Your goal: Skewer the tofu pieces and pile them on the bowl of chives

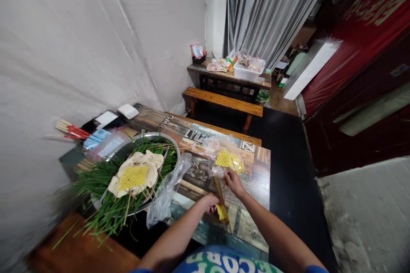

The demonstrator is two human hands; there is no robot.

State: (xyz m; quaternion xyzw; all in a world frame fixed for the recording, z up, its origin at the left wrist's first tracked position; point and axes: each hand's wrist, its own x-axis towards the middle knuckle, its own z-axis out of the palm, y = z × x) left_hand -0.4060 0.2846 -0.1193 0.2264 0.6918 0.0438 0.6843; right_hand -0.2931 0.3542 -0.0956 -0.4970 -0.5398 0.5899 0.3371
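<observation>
- Yellow, pierced-looking food piece (222, 212) sits at the fingertips of the left hand (209, 203), whose fingers curl round its edge and grip it above the table.
- Thin wooden skewers (218, 190) lie in a bundle between the two hands, running away from the left fingers.
- The right hand (235, 182) has its fingers drawn together beside the skewers' far ends; whether they pinch one, I cannot tell.
- Just beyond the right fingers, more yellow pieces (223, 158) rest on a clear plastic bag (221, 141).
- Under both hands spreads a glossy table (256, 179) with a patchwork wood print and lettering; its right edge runs past the right fingers, with printed surface between.
- Dark floor (283, 158) stretches alongside that edge, giving the right elbow side room.
- Left of the left fingers, a crumpled bag (168, 192) droops over the near edge, against a metal basin (175, 145) heaped with green stalks (105, 183) and pale sheets (156, 160), which crowds that side.
- Farther ahead of the fingers stand a wooden bench (224, 101), a second table (205, 68) and a grey curtain (265, 4); a pale wall (80, 30) bounds the left.
</observation>
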